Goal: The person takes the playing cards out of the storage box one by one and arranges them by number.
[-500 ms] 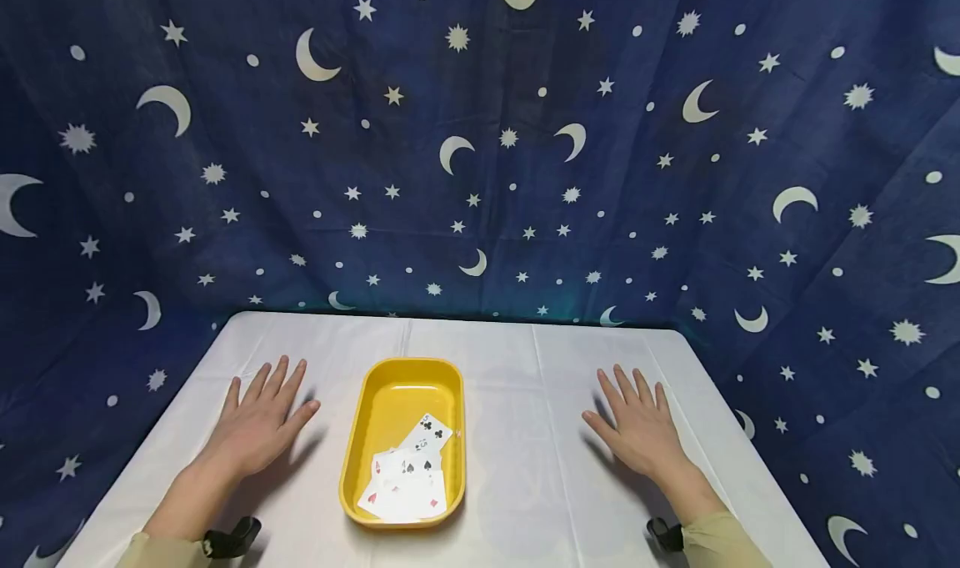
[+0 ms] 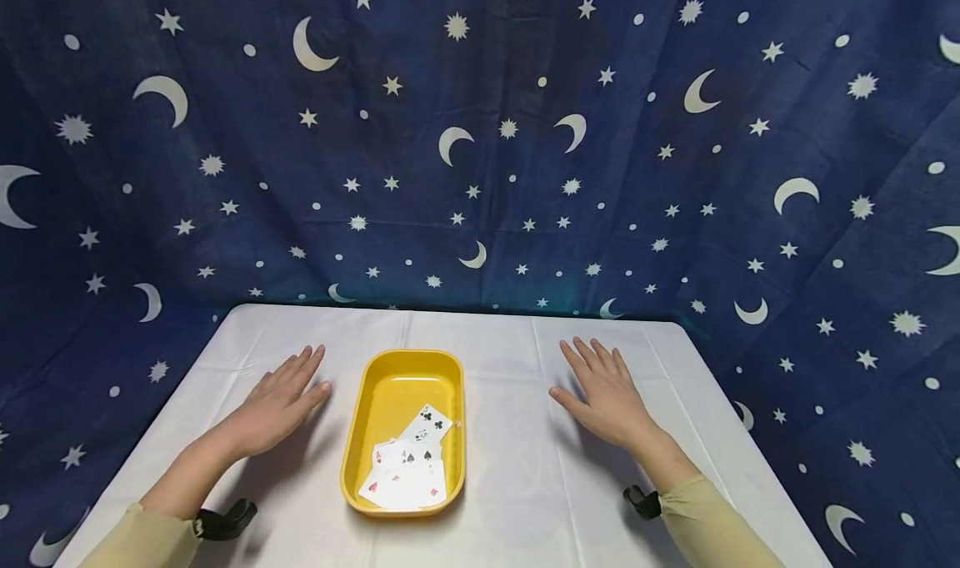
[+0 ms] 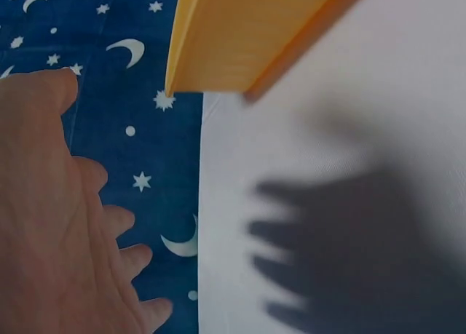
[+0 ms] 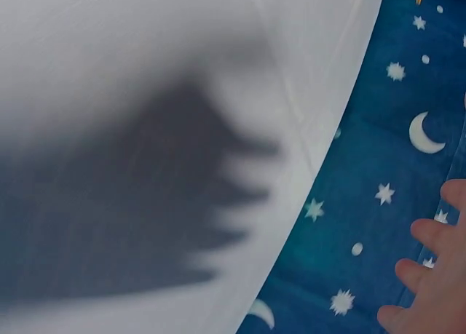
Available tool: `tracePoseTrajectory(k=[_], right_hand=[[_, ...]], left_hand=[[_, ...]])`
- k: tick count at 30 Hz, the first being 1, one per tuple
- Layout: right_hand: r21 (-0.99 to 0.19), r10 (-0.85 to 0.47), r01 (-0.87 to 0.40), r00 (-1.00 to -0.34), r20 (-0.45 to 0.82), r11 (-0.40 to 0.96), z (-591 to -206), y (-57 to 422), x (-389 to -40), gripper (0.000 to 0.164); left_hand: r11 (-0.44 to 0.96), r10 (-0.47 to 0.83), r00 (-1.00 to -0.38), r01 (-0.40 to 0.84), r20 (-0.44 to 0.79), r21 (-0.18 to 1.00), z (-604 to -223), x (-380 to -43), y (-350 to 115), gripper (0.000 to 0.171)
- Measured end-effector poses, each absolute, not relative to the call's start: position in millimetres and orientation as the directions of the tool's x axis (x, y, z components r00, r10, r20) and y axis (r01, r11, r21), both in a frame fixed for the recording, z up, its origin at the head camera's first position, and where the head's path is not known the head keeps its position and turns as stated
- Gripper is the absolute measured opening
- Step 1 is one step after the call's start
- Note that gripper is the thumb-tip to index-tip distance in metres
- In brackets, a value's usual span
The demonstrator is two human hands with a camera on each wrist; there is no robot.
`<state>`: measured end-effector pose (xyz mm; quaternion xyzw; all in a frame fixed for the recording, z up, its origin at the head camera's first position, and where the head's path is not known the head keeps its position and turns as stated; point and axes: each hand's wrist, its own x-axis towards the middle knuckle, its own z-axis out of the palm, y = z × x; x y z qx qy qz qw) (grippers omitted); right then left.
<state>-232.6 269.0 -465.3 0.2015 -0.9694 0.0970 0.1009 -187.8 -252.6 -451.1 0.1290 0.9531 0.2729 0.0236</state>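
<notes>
A yellow tray [image 2: 401,363] stands on the white-covered table, left of centre in the head view. Several playing cards [image 2: 408,485] lie overlapping in its near half, among them a five of clubs [image 2: 429,423]. To the left of the tray, apart from it, my left hand [image 2: 273,405] hovers over the table with its fingers extended and holds nothing. Farther off on the right side, my right hand [image 2: 607,393] is also raised above the cloth, fingers spread and holding nothing. The left wrist view shows the tray's side [image 3: 247,43] beyond the left thumb.
White cloth covers the table [image 2: 502,434], whose far edge meets a dark blue curtain [image 2: 495,176] printed with moons and stars. Each wrist wears a black strap-like device, the left one [image 2: 225,520] and the right one [image 2: 642,501]. Both hands cast shadows on the cloth.
Both hands have moved inward toward the tray, the right one leftward and slightly farther forward. The left hand has turned a little to the right. The cards and tray stay in place.
</notes>
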Motion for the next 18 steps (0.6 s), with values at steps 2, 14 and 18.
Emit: tracePoseTrajectory(k=[2,14,18], right_hand=[[-0.158,-0.392,-0.430,-0.892,0.224,0.889,-463,261,-234,0.084],[-0.233,-0.530,-0.571,-0.819,0.219,0.787,-448,213,-237,0.083],[-0.235,-0.573,-0.609,-0.793,0.209,0.758,-445,196,-238,0.083]], left_hand=[[0.778,0.274,-0.962,0.215,-0.010,0.590,-448,-189,-251,0.078],[0.464,0.371,-0.902,-0.025,-0.220,0.886,-442,-190,-235,0.081],[0.381,0.365,-0.892,-0.119,-0.268,0.917,-444,-189,-230,0.085]])
